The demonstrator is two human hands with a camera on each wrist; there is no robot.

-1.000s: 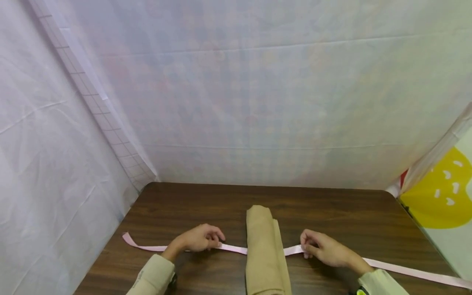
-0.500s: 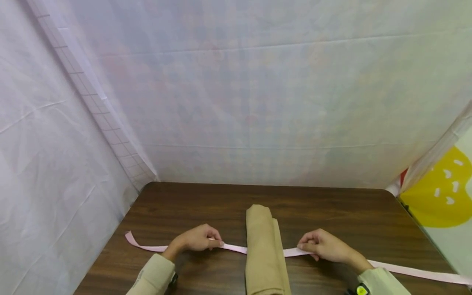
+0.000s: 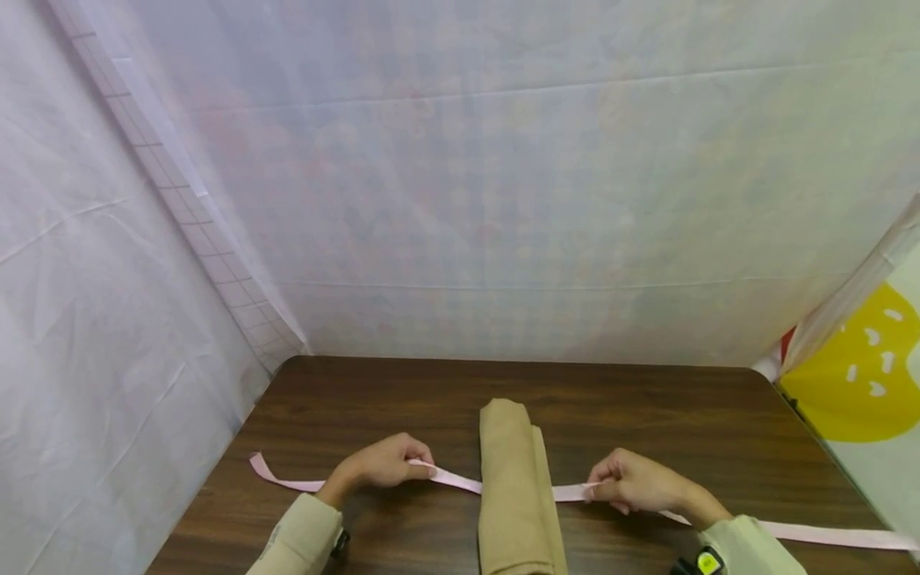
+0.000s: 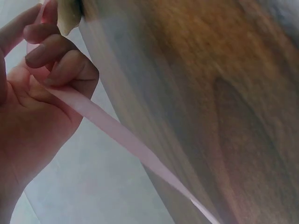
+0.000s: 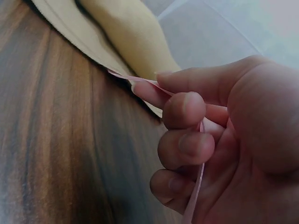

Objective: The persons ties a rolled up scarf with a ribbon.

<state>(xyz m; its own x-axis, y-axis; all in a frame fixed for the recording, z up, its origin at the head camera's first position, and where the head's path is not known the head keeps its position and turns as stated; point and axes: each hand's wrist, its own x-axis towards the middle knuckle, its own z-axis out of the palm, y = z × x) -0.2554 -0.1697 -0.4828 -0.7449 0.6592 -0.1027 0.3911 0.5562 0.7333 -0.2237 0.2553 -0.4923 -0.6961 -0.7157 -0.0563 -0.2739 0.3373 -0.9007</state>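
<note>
A folded tan cloth bundle (image 3: 512, 495) lies lengthwise on the dark wooden table, with a pink ribbon (image 3: 457, 481) running beneath it and out on both sides. To its left, my left hand (image 3: 388, 461) pinches the ribbon between thumb and fingers. In the left wrist view the ribbon (image 4: 121, 135) crosses the palm under curled fingers and trails off over the wood. On the other side, my right hand (image 3: 640, 481) pinches the ribbon near the bundle. The right wrist view has the ribbon (image 5: 140, 79) passing from the cloth's edge (image 5: 88, 42) through the curled fingers.
The brown wood-grain table (image 3: 388, 391) has rounded far corners. White sheeting (image 3: 489, 200) hangs behind it and along the left. A yellow printed shape (image 3: 855, 383) shows at the right. The ribbon's left end curls up on the tabletop, and its right part reaches the right edge.
Both hands have firmed their pinch on the ribbon. The left ribbon end has slid slightly right, and the ribbon by the left hand now rises higher. The bundle stays in place.
</note>
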